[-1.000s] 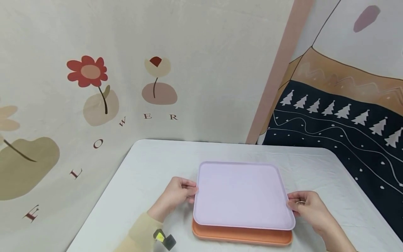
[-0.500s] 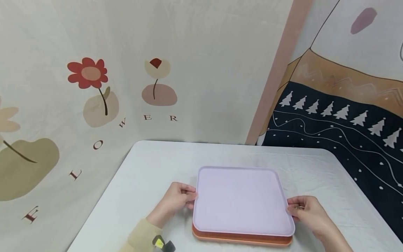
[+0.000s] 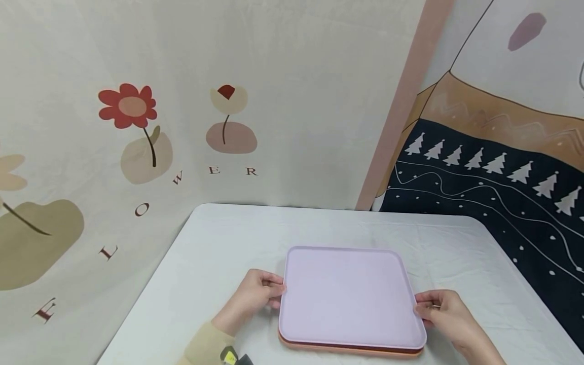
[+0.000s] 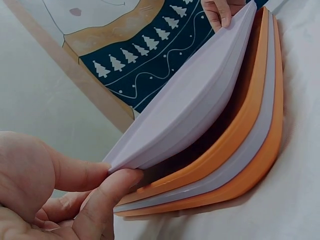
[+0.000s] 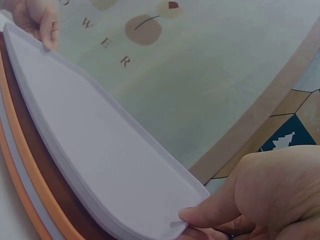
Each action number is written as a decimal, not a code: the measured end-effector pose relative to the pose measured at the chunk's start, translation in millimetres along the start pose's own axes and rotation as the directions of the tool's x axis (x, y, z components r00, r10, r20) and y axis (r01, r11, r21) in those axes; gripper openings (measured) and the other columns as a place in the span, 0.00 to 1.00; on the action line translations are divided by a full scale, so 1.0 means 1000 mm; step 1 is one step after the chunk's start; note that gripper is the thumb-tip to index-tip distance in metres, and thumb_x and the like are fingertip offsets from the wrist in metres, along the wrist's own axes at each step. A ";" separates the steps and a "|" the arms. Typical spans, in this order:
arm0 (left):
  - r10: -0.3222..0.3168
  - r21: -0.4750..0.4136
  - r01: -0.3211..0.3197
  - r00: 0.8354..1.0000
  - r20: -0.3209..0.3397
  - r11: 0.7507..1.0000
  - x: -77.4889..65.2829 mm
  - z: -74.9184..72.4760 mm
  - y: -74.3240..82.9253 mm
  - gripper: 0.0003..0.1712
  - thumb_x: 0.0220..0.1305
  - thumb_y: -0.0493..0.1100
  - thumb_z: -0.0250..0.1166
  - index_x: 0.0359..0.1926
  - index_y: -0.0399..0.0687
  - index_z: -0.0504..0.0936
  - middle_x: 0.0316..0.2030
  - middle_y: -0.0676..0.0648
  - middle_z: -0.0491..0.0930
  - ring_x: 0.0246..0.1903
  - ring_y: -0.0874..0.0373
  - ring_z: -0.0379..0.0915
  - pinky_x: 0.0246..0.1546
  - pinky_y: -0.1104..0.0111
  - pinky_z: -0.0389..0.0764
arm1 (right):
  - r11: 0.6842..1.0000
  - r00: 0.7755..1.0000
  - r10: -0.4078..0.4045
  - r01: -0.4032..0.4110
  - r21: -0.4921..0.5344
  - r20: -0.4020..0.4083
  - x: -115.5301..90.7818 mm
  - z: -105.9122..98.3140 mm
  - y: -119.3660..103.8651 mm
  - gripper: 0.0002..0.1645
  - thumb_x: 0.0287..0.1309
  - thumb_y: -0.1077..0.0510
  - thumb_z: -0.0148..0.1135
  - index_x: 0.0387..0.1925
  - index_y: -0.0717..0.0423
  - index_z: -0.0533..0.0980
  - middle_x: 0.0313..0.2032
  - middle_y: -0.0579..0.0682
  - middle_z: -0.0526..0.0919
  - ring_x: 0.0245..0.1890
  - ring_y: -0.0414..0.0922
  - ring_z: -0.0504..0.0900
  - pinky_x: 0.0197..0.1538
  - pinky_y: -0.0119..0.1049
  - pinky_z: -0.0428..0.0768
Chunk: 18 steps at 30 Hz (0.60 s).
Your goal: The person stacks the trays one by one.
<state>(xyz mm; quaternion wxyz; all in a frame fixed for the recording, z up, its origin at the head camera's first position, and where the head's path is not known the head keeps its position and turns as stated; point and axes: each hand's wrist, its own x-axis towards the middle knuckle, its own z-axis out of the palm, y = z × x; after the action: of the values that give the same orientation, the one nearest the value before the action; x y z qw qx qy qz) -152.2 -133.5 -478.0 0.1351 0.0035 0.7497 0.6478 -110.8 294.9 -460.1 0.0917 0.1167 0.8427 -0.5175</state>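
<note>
Both hands hold a lavender tray (image 3: pixel 351 299) by its two short sides. My left hand (image 3: pixel 257 292) pinches the left rim between thumb and fingers, and my right hand (image 3: pixel 444 312) pinches the right rim the same way. Directly below is a stack of trays. Its topmost is an orange tray (image 4: pixel 235 135), and under that the left wrist view shows another lavender tray (image 4: pixel 250 147) and a lower orange tray (image 4: pixel 270 165). A narrow dark gap separates the held tray from the stack in both wrist views. From the head, the stack's front edge barely shows.
A white cloth covers the table (image 3: pixel 237 233). Behind it hangs a pale backdrop (image 3: pixel 310 101) printed with flowers and letters. To the right is a dark panel (image 3: pixel 470 187) with printed trees. The left sleeve (image 3: pixel 207 344) has a small dark and yellow piece beside it.
Both hands have lowered the lavender tray and brought it nearer the front, over the stack. Less of the orange tray shows in front of it now. The grip stays the same.
</note>
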 end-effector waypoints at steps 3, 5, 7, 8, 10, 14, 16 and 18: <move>-0.003 -0.007 0.003 1.000 0.006 1.000 0.000 0.001 -0.002 0.11 0.65 0.27 0.71 0.46 0.22 0.82 0.32 0.41 0.84 0.26 0.56 0.83 0.29 0.61 0.90 | 1.000 1.000 -0.002 0.002 0.009 0.004 -0.001 0.000 0.002 0.16 0.63 0.74 0.63 0.51 0.81 0.76 0.37 0.57 0.82 0.36 0.48 0.82 0.35 0.39 0.88; -0.005 -0.013 0.005 1.000 0.008 1.000 -0.001 0.001 -0.002 0.11 0.65 0.27 0.71 0.45 0.22 0.82 0.32 0.41 0.84 0.26 0.56 0.83 0.29 0.61 0.90 | 1.000 1.000 0.002 -0.002 0.015 0.007 -0.001 0.001 0.003 0.16 0.63 0.75 0.63 0.52 0.81 0.76 0.37 0.57 0.82 0.37 0.48 0.82 0.35 0.40 0.88; 0.001 -0.012 -0.001 1.000 0.011 1.000 -0.002 0.001 -0.003 0.11 0.65 0.27 0.71 0.45 0.22 0.82 0.32 0.41 0.84 0.26 0.56 0.83 0.30 0.60 0.90 | 1.000 1.000 0.009 -0.009 0.015 0.010 -0.001 0.001 0.004 0.16 0.63 0.75 0.63 0.52 0.81 0.76 0.37 0.57 0.82 0.37 0.48 0.82 0.35 0.40 0.88; 0.003 -0.012 -0.003 1.000 0.012 1.000 -0.002 0.000 -0.003 0.11 0.65 0.27 0.71 0.45 0.22 0.82 0.32 0.41 0.84 0.26 0.55 0.83 0.30 0.60 0.90 | 1.000 1.000 0.012 -0.012 0.015 0.011 -0.001 0.001 0.004 0.16 0.64 0.74 0.63 0.52 0.81 0.76 0.38 0.57 0.82 0.37 0.48 0.82 0.36 0.40 0.88; 0.001 -0.010 -0.001 1.000 0.011 1.000 -0.003 0.000 -0.003 0.11 0.65 0.27 0.71 0.46 0.22 0.82 0.32 0.41 0.84 0.26 0.55 0.83 0.30 0.60 0.90 | 1.000 1.000 0.018 -0.018 0.011 0.013 -0.001 0.002 0.004 0.16 0.64 0.74 0.63 0.52 0.80 0.76 0.38 0.57 0.82 0.37 0.48 0.82 0.36 0.40 0.88; -0.012 -0.013 0.012 1.000 0.010 1.000 -0.004 0.000 -0.002 0.12 0.65 0.27 0.70 0.46 0.22 0.82 0.33 0.41 0.84 0.28 0.55 0.83 0.30 0.60 0.90 | 1.000 1.000 0.023 -0.023 0.011 0.014 -0.001 0.003 0.006 0.16 0.63 0.74 0.64 0.52 0.80 0.76 0.38 0.57 0.82 0.37 0.48 0.82 0.36 0.40 0.88; -0.017 -0.013 0.017 1.000 0.010 1.000 -0.005 0.000 -0.002 0.12 0.66 0.27 0.70 0.47 0.21 0.81 0.33 0.41 0.84 0.28 0.56 0.83 0.30 0.61 0.90 | 1.000 1.000 0.024 -0.024 0.014 0.015 -0.002 0.003 0.006 0.16 0.63 0.74 0.64 0.51 0.80 0.77 0.38 0.57 0.82 0.37 0.48 0.82 0.36 0.40 0.88; -0.020 -0.012 0.020 1.000 0.010 1.000 -0.005 -0.001 -0.002 0.12 0.66 0.28 0.71 0.47 0.21 0.82 0.33 0.41 0.84 0.28 0.56 0.83 0.30 0.61 0.90 | 1.000 1.000 0.023 -0.023 0.018 0.016 -0.002 0.003 0.006 0.16 0.62 0.74 0.64 0.51 0.80 0.77 0.38 0.57 0.82 0.37 0.48 0.82 0.36 0.40 0.88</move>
<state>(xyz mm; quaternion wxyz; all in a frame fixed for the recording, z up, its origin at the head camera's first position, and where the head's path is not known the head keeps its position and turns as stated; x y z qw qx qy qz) -146.8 -135.4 -478.7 0.1453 -0.0018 0.7451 0.6509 -106.8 294.4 -466.6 0.1032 0.1233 0.8359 -0.5248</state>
